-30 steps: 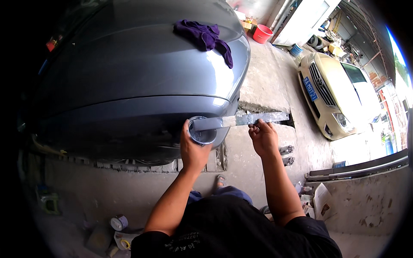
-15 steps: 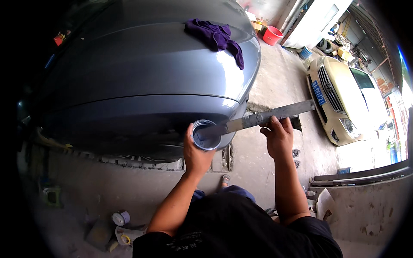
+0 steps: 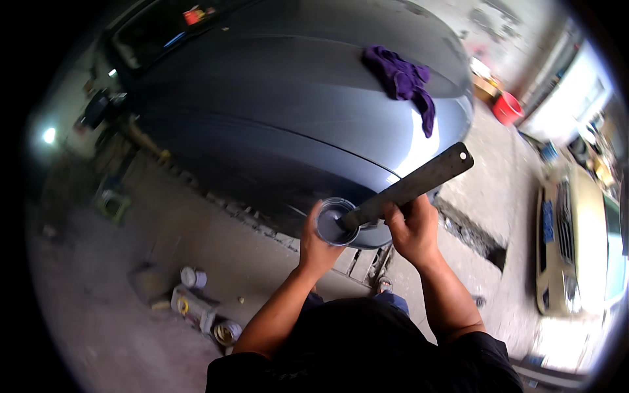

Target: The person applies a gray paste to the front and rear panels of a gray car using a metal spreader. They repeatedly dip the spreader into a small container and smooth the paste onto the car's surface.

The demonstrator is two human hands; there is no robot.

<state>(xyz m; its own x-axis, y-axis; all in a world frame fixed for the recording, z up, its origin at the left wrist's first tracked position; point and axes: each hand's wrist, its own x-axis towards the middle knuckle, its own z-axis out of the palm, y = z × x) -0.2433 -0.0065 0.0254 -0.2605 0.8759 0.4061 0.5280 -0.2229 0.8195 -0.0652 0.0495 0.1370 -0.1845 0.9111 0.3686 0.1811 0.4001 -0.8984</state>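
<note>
My left hand (image 3: 318, 250) is closed around a small round cup (image 3: 349, 240) with dark grey liquid, likely paint, inside. In my right hand (image 3: 417, 234) is a long flat stirring stick (image 3: 422, 181), dark and stained, with a hole near its rounded upper end. It slants down to the left, and its lower end is inside the cup. The fingers under the stick are partly hidden. Both hands are in front of my body, beside the front corner of a dark grey car (image 3: 275, 98). A crumpled purple cloth (image 3: 405, 77) lies on its bonnet.
A beige car (image 3: 580, 242) stands at the right. Between the cars runs a broken trench (image 3: 475, 236) in the concrete floor. Beyond it is a red bucket (image 3: 506, 109). Several cans, among them a white one (image 3: 193, 278), sit on the floor at lower left.
The view has swung, so the cars and cloth appear farther right. The stick has tilted more steeply, its upper end raised, and my right hand is nearer the cup. Both hands keep their hold.
</note>
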